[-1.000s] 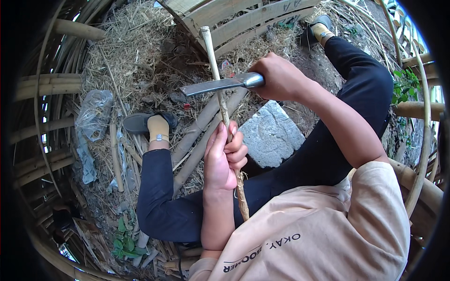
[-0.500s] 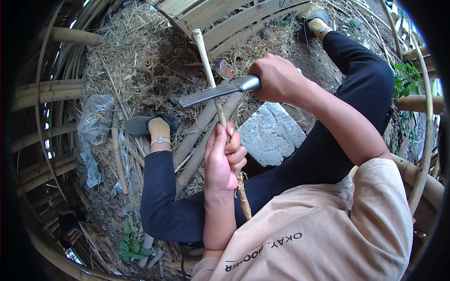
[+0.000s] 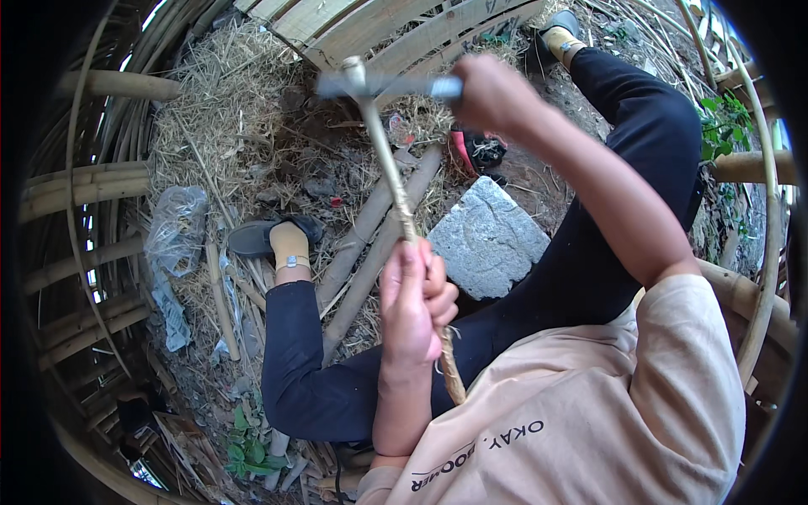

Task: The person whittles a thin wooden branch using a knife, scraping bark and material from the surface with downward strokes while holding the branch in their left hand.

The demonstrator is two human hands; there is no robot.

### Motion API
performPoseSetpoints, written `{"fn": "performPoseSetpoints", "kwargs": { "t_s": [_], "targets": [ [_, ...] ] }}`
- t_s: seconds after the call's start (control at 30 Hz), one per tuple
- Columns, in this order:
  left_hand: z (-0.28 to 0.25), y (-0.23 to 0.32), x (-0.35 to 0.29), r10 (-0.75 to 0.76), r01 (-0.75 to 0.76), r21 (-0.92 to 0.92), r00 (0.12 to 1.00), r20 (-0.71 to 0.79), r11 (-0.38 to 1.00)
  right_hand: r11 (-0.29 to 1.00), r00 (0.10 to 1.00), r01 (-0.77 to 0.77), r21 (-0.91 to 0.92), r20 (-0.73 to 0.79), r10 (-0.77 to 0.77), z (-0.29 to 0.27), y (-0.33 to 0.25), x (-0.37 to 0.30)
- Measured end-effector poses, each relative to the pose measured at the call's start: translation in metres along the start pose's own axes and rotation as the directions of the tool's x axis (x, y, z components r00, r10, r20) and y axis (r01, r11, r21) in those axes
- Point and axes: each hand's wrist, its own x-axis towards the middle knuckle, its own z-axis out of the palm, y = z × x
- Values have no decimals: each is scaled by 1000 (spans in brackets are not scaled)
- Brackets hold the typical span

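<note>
My left hand (image 3: 414, 299) is wrapped round a thin wooden stick (image 3: 384, 156), which slants up and away from my lap. Its upper part is pale and smooth; the lower end by my shirt keeps rough brownish bark. In my right hand (image 3: 497, 94) is the handle of a knife with a broad flat blade (image 3: 391, 85) and a metal collar. The blade lies crosswise at the far end of the stick, blurred by motion. Whether its edge touches the wood I cannot tell. Most of the handle is hidden in my fist.
A square grey stone block (image 3: 488, 240) stands between my legs. Two poles (image 3: 370, 231) lie on the straw-strewn ground beside it. Further off is a slatted wooden panel (image 3: 370, 38). A clear plastic bag (image 3: 177, 229) lies left; bamboo rails (image 3: 88, 187) line that side.
The knife has moved up along the stick to its far end. My left hand and the stick have shifted slightly right and nearer me. A red and black object now shows beyond the stone.
</note>
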Motion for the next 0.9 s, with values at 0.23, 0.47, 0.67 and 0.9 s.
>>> {"fn": "performPoseSetpoints", "kwargs": {
  "t_s": [0.23, 0.47, 0.67, 0.9],
  "targets": [
    [-7, 11, 2, -24, 63, -156, 970, 242, 986, 994, 985, 70, 82, -166, -56, -26, 3, -6],
    [-27, 10, 14, -58, 190, -363, 937, 345, 912, 981, 975, 193, 37, 102, -196, -29, -28, -25],
    [-32, 4, 21, 0, 310, -555, 873, 488, 772, 967, 956, 235, 99, 158, -248, -30, -32, -29],
    [-23, 3, 18, -47, 103, -239, 972, 230, 966, 991, 959, 132, -5, 252, -126, -33, -38, -33]
  ]
}}
